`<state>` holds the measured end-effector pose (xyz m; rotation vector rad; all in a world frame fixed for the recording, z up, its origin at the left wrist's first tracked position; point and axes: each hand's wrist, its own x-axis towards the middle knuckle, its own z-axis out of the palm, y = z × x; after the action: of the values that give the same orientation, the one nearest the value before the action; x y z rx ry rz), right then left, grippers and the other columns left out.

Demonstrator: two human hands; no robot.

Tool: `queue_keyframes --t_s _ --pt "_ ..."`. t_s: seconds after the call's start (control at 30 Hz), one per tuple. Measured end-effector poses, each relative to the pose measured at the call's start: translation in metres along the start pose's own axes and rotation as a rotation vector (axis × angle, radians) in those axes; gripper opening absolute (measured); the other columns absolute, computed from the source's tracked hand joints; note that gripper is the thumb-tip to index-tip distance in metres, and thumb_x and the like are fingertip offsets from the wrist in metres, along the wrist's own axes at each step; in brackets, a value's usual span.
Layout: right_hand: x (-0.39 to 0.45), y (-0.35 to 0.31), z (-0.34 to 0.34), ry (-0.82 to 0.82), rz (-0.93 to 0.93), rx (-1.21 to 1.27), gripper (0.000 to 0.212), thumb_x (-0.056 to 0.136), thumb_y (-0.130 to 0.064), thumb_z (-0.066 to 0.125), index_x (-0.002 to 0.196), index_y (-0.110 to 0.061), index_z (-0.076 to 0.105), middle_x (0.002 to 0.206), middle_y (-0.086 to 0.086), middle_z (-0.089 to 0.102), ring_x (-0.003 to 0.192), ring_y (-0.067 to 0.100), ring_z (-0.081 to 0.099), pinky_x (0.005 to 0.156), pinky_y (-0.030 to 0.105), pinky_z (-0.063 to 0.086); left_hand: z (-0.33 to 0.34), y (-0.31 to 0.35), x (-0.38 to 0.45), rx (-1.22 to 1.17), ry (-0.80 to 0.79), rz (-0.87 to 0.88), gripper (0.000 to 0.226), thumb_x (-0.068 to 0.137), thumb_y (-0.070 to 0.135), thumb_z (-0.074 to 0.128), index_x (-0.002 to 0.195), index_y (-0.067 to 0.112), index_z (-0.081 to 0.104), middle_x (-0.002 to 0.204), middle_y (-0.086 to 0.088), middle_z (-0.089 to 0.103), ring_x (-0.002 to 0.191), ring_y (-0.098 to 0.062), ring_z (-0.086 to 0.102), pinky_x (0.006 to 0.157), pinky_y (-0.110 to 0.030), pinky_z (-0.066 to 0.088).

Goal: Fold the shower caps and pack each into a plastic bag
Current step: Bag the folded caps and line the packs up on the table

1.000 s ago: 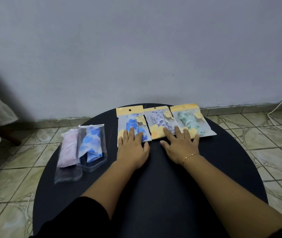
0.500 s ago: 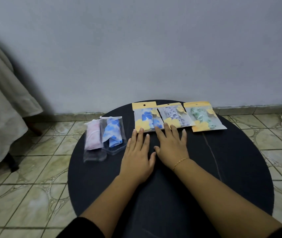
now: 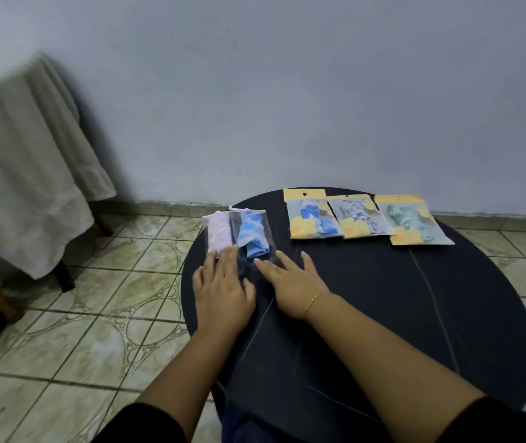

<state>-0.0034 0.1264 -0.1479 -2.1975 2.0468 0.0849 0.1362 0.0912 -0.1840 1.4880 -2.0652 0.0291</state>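
Shower caps, folded and packed, lie in two groups on the round dark table point(image 3: 447, 314). At the left far edge, the pink cap bag point(image 3: 220, 233) and the blue cap bag point(image 3: 253, 236) lie side by side, both clear plastic, their edges overlapping. At the far right, three yellow-header bags sit in a row, each slightly overlapping the next: the blue-print bag point(image 3: 312, 219), the grey-print bag point(image 3: 359, 217) and the green-print bag point(image 3: 410, 220).

The left hand point(image 3: 221, 290) lies flat, fingers straight and together, fingertips resting on the near end of the pink cap bag. The right hand point(image 3: 290, 282) lies flat with fingers spread apart, one fingertip touching the near edge of the blue cap bag. Neither hand grips anything. A thin gold bracelet point(image 3: 312, 300) circles the right wrist. Both forearms extend from black sleeves at the near edge.

A tiled floor point(image 3: 95, 314) surrounds the table. A pale cloth point(image 3: 21, 174) drapes over furniture at the left, against a grey wall point(image 3: 287, 91).
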Motion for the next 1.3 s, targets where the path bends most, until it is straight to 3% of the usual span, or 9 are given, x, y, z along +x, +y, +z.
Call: queue_keyframes --t_s 0.3,0.4,0.53,0.67,0.8,0.93,1.03,1.1,1.3 --pt "-0.040 0.015 0.015 0.067 0.066 0.103 0.060 0.097 -0.015 0.028 0.151 -0.031 0.006 0.157 -0.011 0.018 0.146 0.011 -0.001 0.116 0.047 -0.002 -0.004 0.002 -0.009 0.038 0.050 0.219 0.062 0.070 0.030 0.043 0.129 0.017 0.052 0.134 0.000 0.055 0.125 -0.018 0.036 0.097 -0.034 0.026" --pt "-0.064 0.018 0.019 0.145 0.063 0.116 0.057 0.098 -0.016 0.031 0.150 -0.030 0.012 0.154 -0.010 0.026 0.146 0.011 0.002 0.116 0.043 0.000 -0.006 0.005 -0.021 0.012 0.026 0.320 0.067 0.068 0.029 0.055 0.134 0.020 0.047 0.141 0.002 0.049 0.129 -0.016 0.034 0.098 -0.039 0.040" --pt "-0.099 0.018 0.031 0.292 0.025 0.143 0.053 0.096 -0.015 0.038 0.147 -0.026 0.029 0.144 -0.006 0.044 0.144 0.015 0.018 0.116 0.040 0.009 -0.007 0.012 -0.042 -0.106 -0.038 0.479 0.073 0.070 0.014 0.065 0.139 0.024 0.041 0.147 0.000 0.042 0.132 -0.020 0.042 0.099 -0.037 0.042" --pt "-0.128 0.017 0.047 0.506 -0.049 0.131 0.048 0.076 -0.016 0.053 0.123 -0.022 0.059 0.103 -0.006 0.068 0.106 0.018 0.062 0.097 0.043 0.043 -0.011 0.023 -0.062 -0.256 -0.056 0.489 0.052 0.073 0.009 0.073 0.123 0.021 0.062 0.136 0.000 0.054 0.101 -0.019 0.065 0.076 -0.029 0.056" --pt "-0.157 0.012 0.048 0.581 -0.068 0.266 0.043 0.078 -0.027 0.045 0.119 -0.023 0.059 0.080 -0.011 0.060 0.074 0.006 0.054 0.079 0.022 0.045 -0.017 0.028 -0.085 -0.378 -0.073 0.477 0.019 0.082 0.031 0.058 0.095 0.024 0.071 0.117 0.011 0.066 0.103 -0.004 0.061 0.073 -0.026 0.057" --pt "-0.168 0.016 0.043 0.654 0.025 0.277 0.045 0.078 -0.030 0.054 0.122 -0.023 0.054 0.099 -0.001 0.056 0.089 0.019 0.057 0.075 0.034 0.050 -0.021 0.027 -0.105 -0.505 -0.162 0.457 0.005 0.078 0.023 0.067 0.082 0.025 0.069 0.119 0.016 0.063 0.105 0.002 0.058 0.086 -0.011 0.044" --pt "-0.171 0.016 0.031 0.441 0.078 0.234 0.055 0.085 -0.028 0.060 0.137 -0.026 0.045 0.138 -0.003 0.043 0.128 0.021 0.039 0.099 0.038 0.035 -0.024 0.032 -0.119 -0.552 -0.175 0.505 0.018 0.079 0.034 0.054 0.082 0.023 0.068 0.121 0.016 0.062 0.114 0.004 0.052 0.090 -0.007 0.040" --pt "-0.169 0.016 0.030 0.378 0.041 0.133 0.050 0.088 -0.029 0.057 0.136 -0.028 0.046 0.142 -0.006 0.042 0.130 0.019 0.039 0.098 0.036 0.034 -0.024 0.034 -0.125 -0.570 -0.158 0.535 0.022 0.080 0.033 0.051 0.081 0.019 0.068 0.123 0.011 0.062 0.118 0.003 0.050 0.093 -0.008 0.040" --pt "-0.168 0.014 0.036 0.431 0.045 -0.048 0.028 0.069 -0.037 0.065 0.096 -0.029 0.069 0.088 -0.010 0.067 0.061 0.019 0.062 0.051 0.025 0.035 -0.024 0.031 -0.130 -0.631 -0.152 0.557 0.017 0.082 0.027 0.051 0.080 0.017 0.064 0.126 0.013 0.057 0.126 0.001 0.045 0.099 -0.012 0.039"
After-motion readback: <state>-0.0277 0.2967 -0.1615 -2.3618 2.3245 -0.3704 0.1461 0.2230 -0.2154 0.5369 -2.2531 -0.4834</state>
